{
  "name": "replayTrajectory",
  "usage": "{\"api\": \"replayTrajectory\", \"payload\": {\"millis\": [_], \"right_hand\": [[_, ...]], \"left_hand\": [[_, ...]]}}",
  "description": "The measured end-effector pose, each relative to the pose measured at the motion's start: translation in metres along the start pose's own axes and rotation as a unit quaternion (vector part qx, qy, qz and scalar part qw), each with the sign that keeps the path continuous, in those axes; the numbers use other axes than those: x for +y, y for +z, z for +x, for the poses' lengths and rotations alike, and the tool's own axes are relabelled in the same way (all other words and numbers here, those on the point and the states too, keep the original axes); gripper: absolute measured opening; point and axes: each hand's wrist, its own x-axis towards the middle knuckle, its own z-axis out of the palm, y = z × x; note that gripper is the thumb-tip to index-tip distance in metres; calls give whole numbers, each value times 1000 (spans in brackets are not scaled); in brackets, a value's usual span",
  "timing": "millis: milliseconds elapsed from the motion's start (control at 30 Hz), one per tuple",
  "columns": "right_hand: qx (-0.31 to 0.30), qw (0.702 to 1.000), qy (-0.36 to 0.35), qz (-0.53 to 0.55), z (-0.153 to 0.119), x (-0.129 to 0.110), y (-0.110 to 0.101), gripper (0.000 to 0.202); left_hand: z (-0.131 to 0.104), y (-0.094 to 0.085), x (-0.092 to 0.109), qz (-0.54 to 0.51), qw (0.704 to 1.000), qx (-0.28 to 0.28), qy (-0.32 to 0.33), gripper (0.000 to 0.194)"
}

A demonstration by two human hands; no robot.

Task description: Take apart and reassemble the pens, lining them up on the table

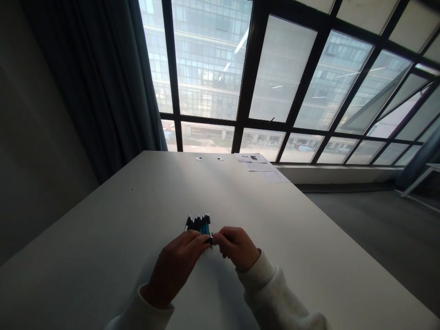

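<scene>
Several pens [202, 225] lie side by side in a row on the white table [130, 229], dark ends pointing away from me; some barrels show green, blue or white. My left hand [178, 259] reaches across the near part of the row, thumb and fingers closed about the pens and hiding their lower ends. Against the right end of the row, my right hand [235, 245] is closed in a pinch, its fingertips at a small dark part beside the rightmost pen. What sits between those fingertips is too small to make out.
Printed papers [256, 165] lie at the table's far right corner. Two small white round pieces [199, 158] are near the far edge, and a small mark or hole [132, 189] is at left. A dark curtain [103, 82] and large windows [213, 64] stand beyond.
</scene>
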Motion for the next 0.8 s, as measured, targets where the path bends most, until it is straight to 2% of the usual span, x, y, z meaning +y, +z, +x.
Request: {"api": "replayTrajectory", "payload": {"millis": [100, 200, 333, 467, 633, 800], "right_hand": [[1, 1000, -11, -6, 1, 4, 3, 40], [8, 999, -38, 1, 1, 6, 3, 32], [-8, 997, -53, 57, 1, 6, 3, 23], [-21, 988, -36, 146, 1, 5, 3, 38], [-1, 994, -22, 112, 0, 3, 4, 36], [-3, 989, -45, 141, 1, 5, 3, 27]], "left_hand": [[1, -2, 2, 16, 1000, 13, 21, 20], [1, -3, 2, 15, 1000, 6, 21, 22], [0, -2, 1, 9, 1000, -5, 17, 24], [0, -3, 2, -1, 1000, -16, 10, 23], [0, -2, 3, 4, 1000, -31, 1, 23], [0, -1, 2, 6, 1000, -29, 0, 25]]}}
